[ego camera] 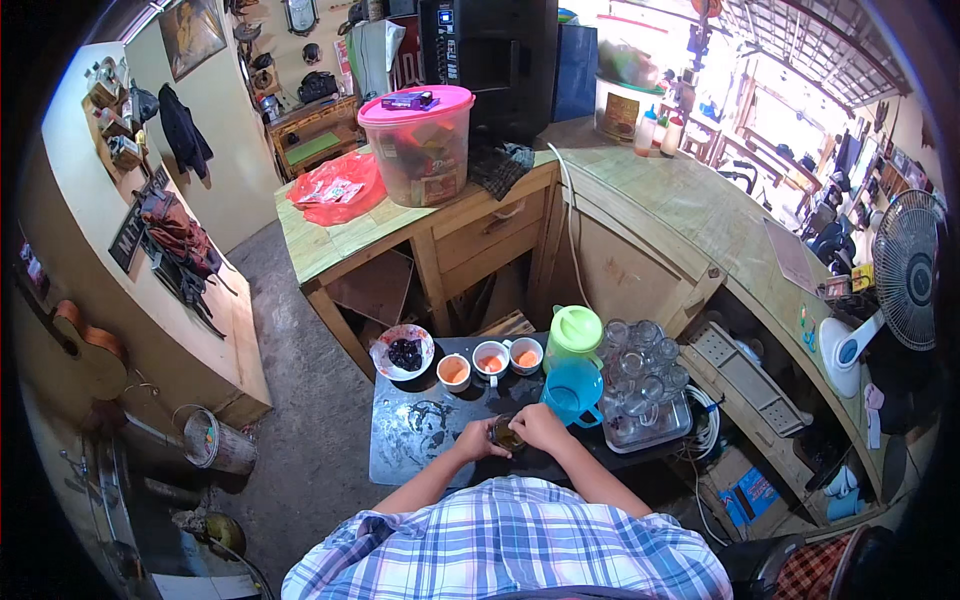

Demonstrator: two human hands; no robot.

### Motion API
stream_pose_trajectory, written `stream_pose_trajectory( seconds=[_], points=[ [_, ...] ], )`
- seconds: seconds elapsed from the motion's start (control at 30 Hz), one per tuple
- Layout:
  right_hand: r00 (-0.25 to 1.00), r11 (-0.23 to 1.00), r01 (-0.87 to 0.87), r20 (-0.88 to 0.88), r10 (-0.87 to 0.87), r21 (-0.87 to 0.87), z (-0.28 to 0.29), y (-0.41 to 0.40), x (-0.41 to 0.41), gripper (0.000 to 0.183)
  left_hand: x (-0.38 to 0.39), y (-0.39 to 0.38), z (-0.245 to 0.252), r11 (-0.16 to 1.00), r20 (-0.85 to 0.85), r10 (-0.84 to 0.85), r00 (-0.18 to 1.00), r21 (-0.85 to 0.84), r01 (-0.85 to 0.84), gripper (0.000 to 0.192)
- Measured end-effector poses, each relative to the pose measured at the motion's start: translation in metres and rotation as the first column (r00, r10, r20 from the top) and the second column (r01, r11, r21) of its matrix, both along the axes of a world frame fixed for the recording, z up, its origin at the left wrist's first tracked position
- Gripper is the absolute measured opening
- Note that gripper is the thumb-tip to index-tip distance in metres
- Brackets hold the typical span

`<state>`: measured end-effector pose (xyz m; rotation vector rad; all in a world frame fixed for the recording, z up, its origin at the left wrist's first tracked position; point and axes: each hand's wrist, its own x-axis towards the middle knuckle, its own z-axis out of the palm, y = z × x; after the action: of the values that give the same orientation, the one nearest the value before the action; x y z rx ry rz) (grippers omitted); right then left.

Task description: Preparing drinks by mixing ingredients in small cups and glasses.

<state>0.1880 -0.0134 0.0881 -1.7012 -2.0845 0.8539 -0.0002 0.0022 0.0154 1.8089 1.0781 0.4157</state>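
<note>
My left hand [475, 442] is wrapped around a small glass jar or cup [504, 436] with something brownish in it, low over the dark tabletop [416, 461]. At its rim, the fingers of my right hand [541, 427] are bent; whether they pinch something small is hidden. A blue plastic jug [571, 390] stands just beyond my right hand, in front of a lidded green pitcher [576, 330]. Three white cups, the left [454, 373], middle [491, 360] and right [525, 355], hold something orange. Left of them sits a bowl [386, 367] of dark jelly-like pieces [406, 355].
Several upturned glasses [637, 360] crowd a clear tray [649, 431] at the right. Coiled white cable [705, 427] hangs beside it. Beyond the table, a wooden counter [495, 225] carries a pink-lidded tub [420, 150] and a red plastic bag [337, 187]. A fan [911, 270] stands far right.
</note>
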Motion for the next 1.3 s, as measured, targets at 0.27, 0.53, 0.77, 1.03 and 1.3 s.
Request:
stream_pose_trajectory(
  seconds=[0.27, 0.53, 0.77, 1.03, 1.3],
  points=[
    [0.997, 0.986, 0.067, 0.021, -0.071, 0.152, 0.006, -0.001, -0.001, 0.018, -0.001, 0.000, 0.000, 1.000, -0.051, -0.003, 0.999, 0.021, 0.004, 0.078],
    [0.999, 0.987, 0.042, -0.041, -0.036, 0.155, 0.006, -0.001, -0.001, 0.018, -0.001, 0.001, -0.003, 0.999, 0.035, -0.024, 0.999, 0.028, 0.023, 0.076],
    [0.999, 0.987, 0.048, 0.002, -0.048, 0.155, 0.007, -0.002, -0.003, 0.017, 0.000, 0.001, -0.002, 1.000, 0.029, -0.014, 0.999, 0.024, 0.013, 0.076],
    [0.998, 0.985, 0.051, -0.042, -0.044, 0.166, 0.004, -0.001, -0.001, 0.017, -0.002, 0.002, -0.014, 0.999, 0.032, -0.036, 0.999, 0.032, 0.035, 0.080],
    [0.995, 0.957, 0.094, -0.068, -0.079, 0.276, 0.007, -0.001, -0.003, 0.018, -0.001, 0.001, 0.001, 1.000, 0.013, -0.028, 1.000, 0.012, 0.028, 0.080]
  ],
)
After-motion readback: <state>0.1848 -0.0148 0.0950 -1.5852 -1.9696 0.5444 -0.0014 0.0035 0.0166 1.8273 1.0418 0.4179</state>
